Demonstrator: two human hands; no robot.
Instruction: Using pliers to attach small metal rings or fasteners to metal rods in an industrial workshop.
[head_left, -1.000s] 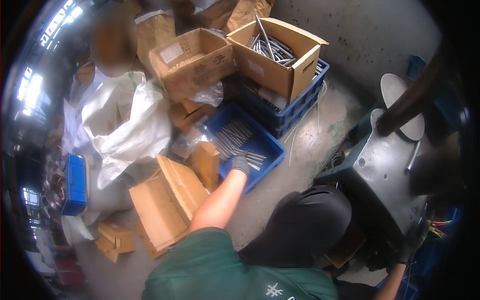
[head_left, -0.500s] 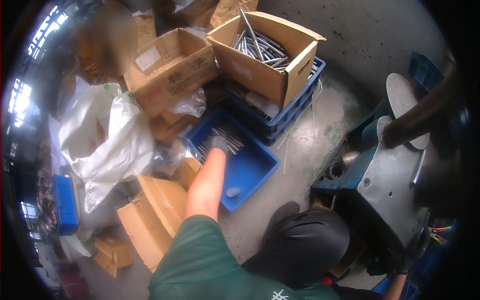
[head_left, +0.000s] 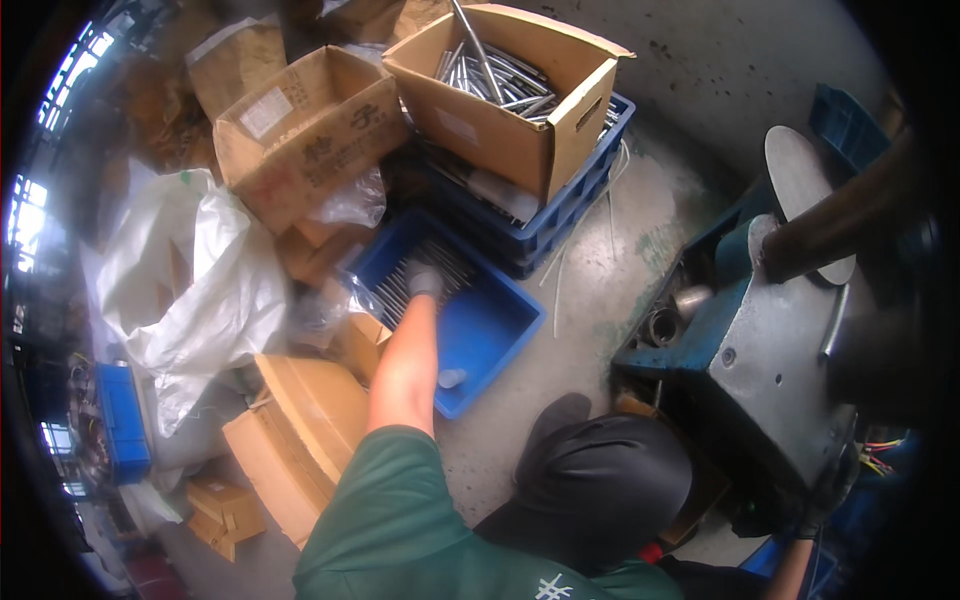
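My left hand (head_left: pixel 424 280), in a grey glove, reaches down into a blue plastic bin (head_left: pixel 487 345) and rests on a row of thin metal rods (head_left: pixel 447 262) at its far end. Its fingers are hidden, so whether they grip any rods does not show. A small pale cylinder (head_left: pixel 452 378) lies near the bin's near corner. At the lower right my right hand (head_left: pixel 822 505), in a dark glove, is beside the edge of a grey metal machine (head_left: pixel 770 350); its fingers are lost in shadow.
Beyond the bin, a cardboard box (head_left: pixel 570 150) of metal rods stands on stacked blue crates (head_left: pixel 525 240). Another open carton (head_left: pixel 310 140) and a white sack (head_left: pixel 190 290) are to the left. Folded cardboard (head_left: pixel 290 440) lies beside my left arm. Black fabric (head_left: pixel 600 490) bulges at lower centre.
The view has shifted slightly, moving the boxes and bin left and up in the picture. The rods by my left hand lie more evenly in a row. My right hand stays by the machine.
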